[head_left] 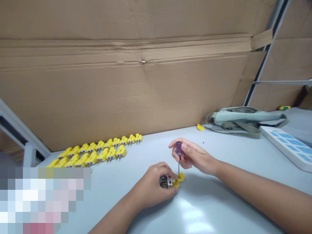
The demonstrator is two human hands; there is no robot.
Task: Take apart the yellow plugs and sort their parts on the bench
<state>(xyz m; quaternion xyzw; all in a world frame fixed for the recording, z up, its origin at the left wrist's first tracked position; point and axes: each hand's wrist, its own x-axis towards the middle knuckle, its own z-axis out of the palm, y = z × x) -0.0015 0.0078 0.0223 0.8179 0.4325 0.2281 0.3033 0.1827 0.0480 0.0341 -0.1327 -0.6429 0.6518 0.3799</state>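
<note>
My left hand (152, 187) is closed around a yellow plug (177, 181) with metal prongs, pressing it down on the pale table (219, 195). In my right hand (192, 156), pinched between the fingers, is a small screwdriver (178, 155) with a purple handle. It stands upright with its tip on the yellow plug. Both hands sit close together near the middle of the table.
Two rows of several yellow plugs (97, 151) lie at the back left. A grey-green bag (241, 119) and a white-and-blue power strip (290, 144) are at the right. One loose yellow piece (200, 127) lies by the cardboard wall (122, 81).
</note>
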